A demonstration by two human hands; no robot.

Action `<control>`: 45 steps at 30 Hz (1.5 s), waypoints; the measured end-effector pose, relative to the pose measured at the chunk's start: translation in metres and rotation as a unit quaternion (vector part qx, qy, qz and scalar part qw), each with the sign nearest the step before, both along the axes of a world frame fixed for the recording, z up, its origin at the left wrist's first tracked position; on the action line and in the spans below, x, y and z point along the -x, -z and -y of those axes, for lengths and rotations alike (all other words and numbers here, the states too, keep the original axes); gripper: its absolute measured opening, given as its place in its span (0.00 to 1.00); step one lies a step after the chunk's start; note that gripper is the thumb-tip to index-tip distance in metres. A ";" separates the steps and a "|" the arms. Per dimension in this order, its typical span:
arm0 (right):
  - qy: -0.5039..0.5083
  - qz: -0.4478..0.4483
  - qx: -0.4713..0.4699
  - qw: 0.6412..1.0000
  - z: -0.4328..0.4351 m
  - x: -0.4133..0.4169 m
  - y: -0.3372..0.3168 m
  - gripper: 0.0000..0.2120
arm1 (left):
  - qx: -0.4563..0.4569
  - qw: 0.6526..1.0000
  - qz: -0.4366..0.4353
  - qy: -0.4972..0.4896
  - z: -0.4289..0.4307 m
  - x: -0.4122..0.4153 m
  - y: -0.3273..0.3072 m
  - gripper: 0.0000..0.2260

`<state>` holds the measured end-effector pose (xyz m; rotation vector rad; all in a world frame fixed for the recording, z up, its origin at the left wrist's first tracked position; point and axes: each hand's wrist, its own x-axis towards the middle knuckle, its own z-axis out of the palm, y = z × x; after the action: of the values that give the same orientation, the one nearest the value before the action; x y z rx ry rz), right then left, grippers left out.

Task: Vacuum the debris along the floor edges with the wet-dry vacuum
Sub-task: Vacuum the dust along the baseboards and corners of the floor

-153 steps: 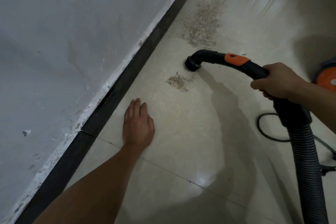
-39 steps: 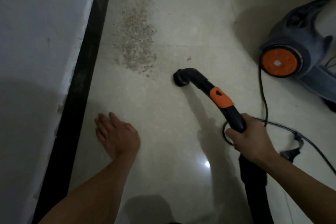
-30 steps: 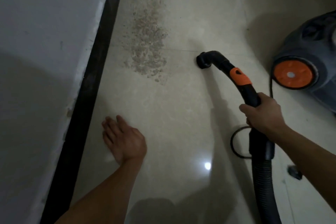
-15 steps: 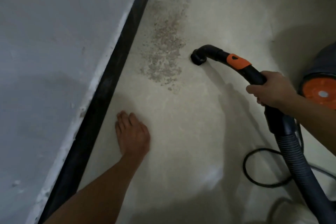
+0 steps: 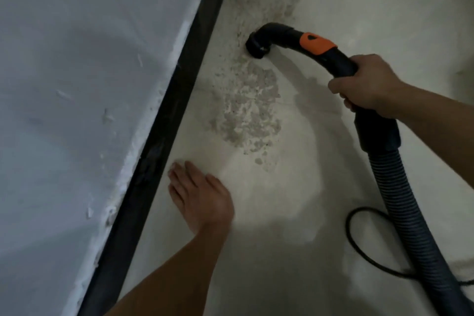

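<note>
Our 2 hands work well apart. The left hand (image 5: 200, 195) lies palm down on the pale floor (image 5: 295, 187), fingers straight, just beside the black baseboard (image 5: 179, 100), forearm stretched forward. The right hand (image 5: 366, 87) curls tight around the black vacuum wand (image 5: 341, 61) behind its orange collar (image 5: 316, 43). The nozzle (image 5: 256, 47) meets the floor amid gritty debris (image 5: 250, 110) near the baseboard, and the ribbed hose (image 5: 400, 195) trails back.

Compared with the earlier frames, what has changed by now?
The nozzle has moved left from bare floor into the debris patch, toward the baseboard. The small separate patch seen five seconds ago is gone. The right hand keeps gripping the wand; the left hand stays flat on the floor.
</note>
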<state>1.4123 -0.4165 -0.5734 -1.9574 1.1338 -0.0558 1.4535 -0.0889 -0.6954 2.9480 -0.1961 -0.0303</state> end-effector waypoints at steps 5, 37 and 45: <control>-0.046 -0.010 0.007 0.999 0.011 -0.065 -0.005 0.10 | -0.002 1.000 -0.008 -0.004 0.000 -0.002 0.003 0.26; -0.283 -0.057 0.025 0.957 -0.078 -0.005 -0.021 0.09 | 0.003 1.000 -0.020 -0.016 0.005 -0.001 -0.011 0.28; -0.141 -0.049 0.109 0.983 -0.010 -0.066 -0.024 0.08 | -0.003 1.000 -0.020 -0.016 0.004 -0.002 -0.005 0.27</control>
<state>1.4788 -0.4061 -0.5496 -2.3216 0.9327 0.0718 1.4555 -0.0932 -0.6902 2.9524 -0.1445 -0.0849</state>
